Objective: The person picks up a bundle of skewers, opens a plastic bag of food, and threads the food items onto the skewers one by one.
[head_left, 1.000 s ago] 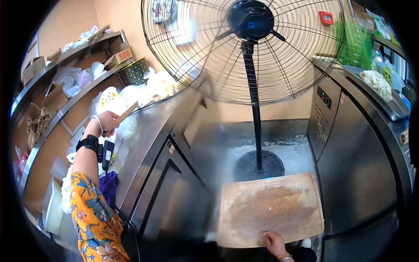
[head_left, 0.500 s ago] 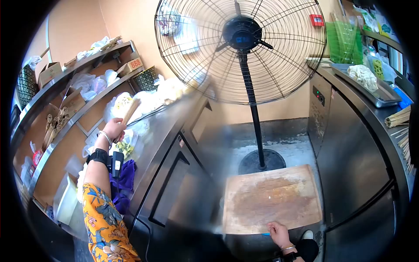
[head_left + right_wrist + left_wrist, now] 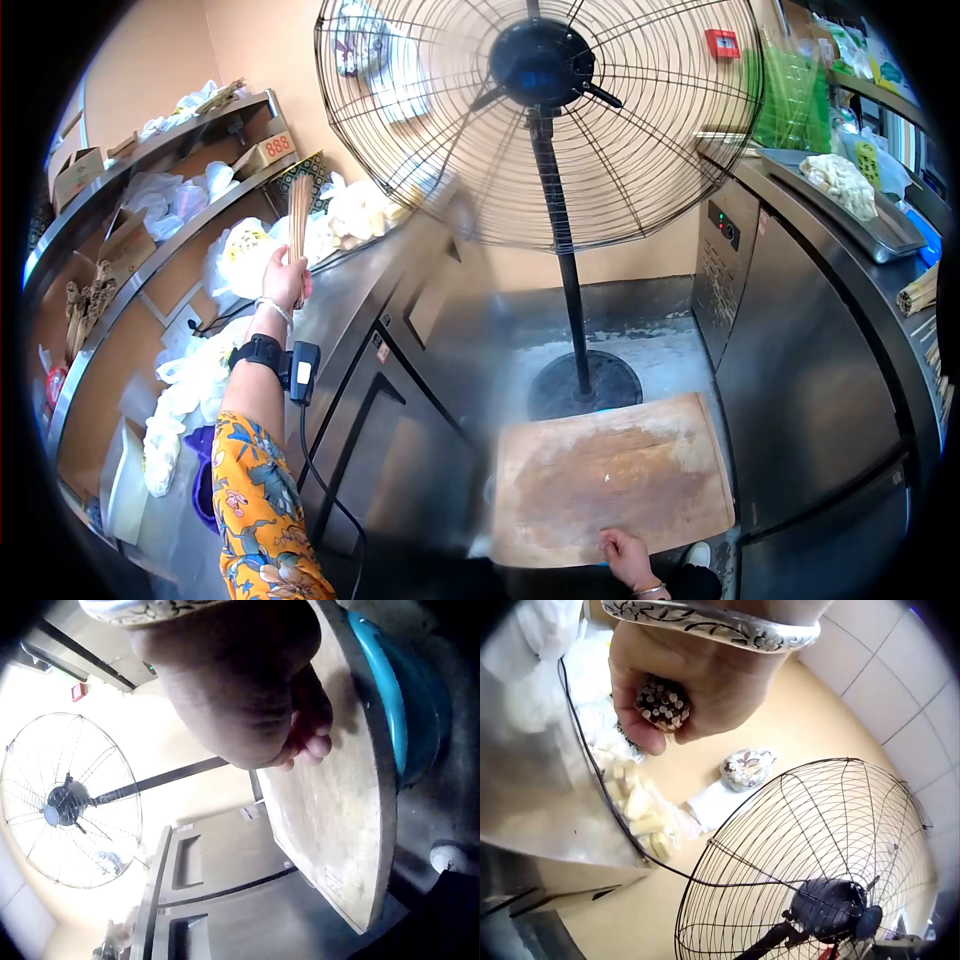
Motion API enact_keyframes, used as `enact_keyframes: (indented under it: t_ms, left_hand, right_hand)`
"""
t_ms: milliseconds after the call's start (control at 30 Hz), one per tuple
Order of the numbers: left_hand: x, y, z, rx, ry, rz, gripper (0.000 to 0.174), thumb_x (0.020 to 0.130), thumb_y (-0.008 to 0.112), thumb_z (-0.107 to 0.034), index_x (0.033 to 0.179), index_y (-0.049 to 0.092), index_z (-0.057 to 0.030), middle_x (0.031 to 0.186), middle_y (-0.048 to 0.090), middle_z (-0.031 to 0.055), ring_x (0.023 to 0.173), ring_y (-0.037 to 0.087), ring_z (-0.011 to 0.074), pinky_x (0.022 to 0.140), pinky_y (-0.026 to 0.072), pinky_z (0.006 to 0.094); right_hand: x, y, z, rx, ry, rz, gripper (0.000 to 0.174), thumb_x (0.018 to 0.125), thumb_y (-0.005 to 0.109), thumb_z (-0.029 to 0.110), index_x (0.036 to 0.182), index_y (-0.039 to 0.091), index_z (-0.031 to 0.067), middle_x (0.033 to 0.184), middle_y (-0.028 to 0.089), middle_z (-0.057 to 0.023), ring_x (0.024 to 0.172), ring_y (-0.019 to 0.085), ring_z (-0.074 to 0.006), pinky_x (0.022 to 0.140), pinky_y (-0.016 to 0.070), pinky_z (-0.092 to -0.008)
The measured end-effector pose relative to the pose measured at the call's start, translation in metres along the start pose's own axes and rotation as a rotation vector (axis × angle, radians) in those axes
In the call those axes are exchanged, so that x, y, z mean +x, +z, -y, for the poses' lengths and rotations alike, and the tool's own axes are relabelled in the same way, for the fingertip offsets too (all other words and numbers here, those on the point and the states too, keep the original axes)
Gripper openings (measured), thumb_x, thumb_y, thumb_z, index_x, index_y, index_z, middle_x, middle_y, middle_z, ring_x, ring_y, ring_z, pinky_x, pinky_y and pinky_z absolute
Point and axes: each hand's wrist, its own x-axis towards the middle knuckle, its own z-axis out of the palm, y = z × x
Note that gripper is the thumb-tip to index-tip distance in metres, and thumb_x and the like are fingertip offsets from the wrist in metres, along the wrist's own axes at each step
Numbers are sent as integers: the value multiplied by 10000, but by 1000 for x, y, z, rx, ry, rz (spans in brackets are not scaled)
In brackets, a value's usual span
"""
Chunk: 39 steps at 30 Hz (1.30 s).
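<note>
My left hand [image 3: 286, 280] grips a bundle of thin wooden skewers [image 3: 300, 212] held upright above the steel counter at left. In the left wrist view the round ends of the skewers [image 3: 662, 703] poke out between thumb and fingers. Beyond them on the counter lie plastic bags [image 3: 245, 255] with pale food inside. My right hand [image 3: 627, 558] is at the near edge of a worn wooden board [image 3: 600, 480], its fingers loosely curled with nothing seen in them. From the right wrist, those curled fingertips [image 3: 319, 746] show close over the board's surface.
A large standing fan [image 3: 540, 65] rises behind the board. Under the board shows a blue tub [image 3: 390, 697]. Steel cabinets [image 3: 820, 370] stand on the right, with a tray [image 3: 885, 235] of pale food on top. Shelves [image 3: 160, 255] with boxes and bags line the left.
My left hand has moved right and turned the skewer bundle from slanted to upright. The right hand stays by the board's near edge. The head view has shifted a little.
</note>
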Motion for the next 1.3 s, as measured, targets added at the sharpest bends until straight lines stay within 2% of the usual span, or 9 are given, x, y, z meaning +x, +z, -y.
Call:
enact_keyframes:
  t_ms: [267,467,500,533,600,833,867,1000,1300]
  left_hand:
    - [39,52,28,-377,-13,-105,174,722,631,-11,835,500,3,647,504,41,478,493,140,428,410,276]
    - [102,44,51,-351,-152,-298,426,707,612,26,1077,406,-18,900,514,132,741,551,268,605,460,413]
    - [115,39,57,-327,-125,-290,418,709,614,26,1072,414,-23,888,517,126,738,552,263,605,461,407]
    - [126,37,62,-303,-99,-282,409,710,616,27,1066,422,-28,876,520,121,735,552,259,606,462,402]
    - [145,42,70,-271,-21,-287,321,726,620,10,992,450,-50,797,497,81,683,528,218,558,456,368]
    - [199,39,90,3,-262,26,248,697,597,-53,898,453,-26,663,476,85,485,514,220,431,464,334]
    - [199,45,84,66,-376,-114,237,662,583,-12,883,498,-17,685,497,108,528,531,243,445,450,372]
    - [218,33,99,559,-189,290,334,598,658,-3,918,563,11,668,593,113,555,575,225,462,458,354]
    - [198,49,94,835,-209,-31,148,645,685,-91,719,619,19,646,624,111,537,589,170,497,454,300]
  right_hand:
    - [8,-36,50,-171,26,-12,243,854,464,-6,1058,594,20,988,627,-195,930,597,-358,823,467,-387]
    - [29,-68,43,-211,24,-102,258,867,455,6,1089,584,33,1107,589,-205,1032,556,-386,899,438,-386]
    - [34,-70,33,-265,-55,-127,226,890,452,18,1077,578,6,1050,616,-173,956,587,-327,843,462,-352]
    - [34,-57,-14,172,115,-129,209,918,439,33,1064,578,-18,982,617,-114,877,570,-216,777,468,-302]
    - [44,-66,-9,38,0,-141,185,942,421,58,995,579,-22,896,581,-59,809,513,-130,698,455,-263]
    - [68,-87,11,-250,1,-133,183,903,408,74,855,563,-8,748,546,-115,705,535,-214,661,461,-319]
    - [67,-87,10,-229,58,-124,178,897,413,74,863,568,-8,757,557,-125,717,543,-232,677,463,-330]
    - [79,-87,17,-268,146,-118,152,863,457,81,876,580,-7,814,592,-187,780,571,-320,742,469,-384]
    - [84,-92,13,-392,211,-89,153,834,464,86,866,593,9,833,603,-211,789,582,-355,734,472,-410]
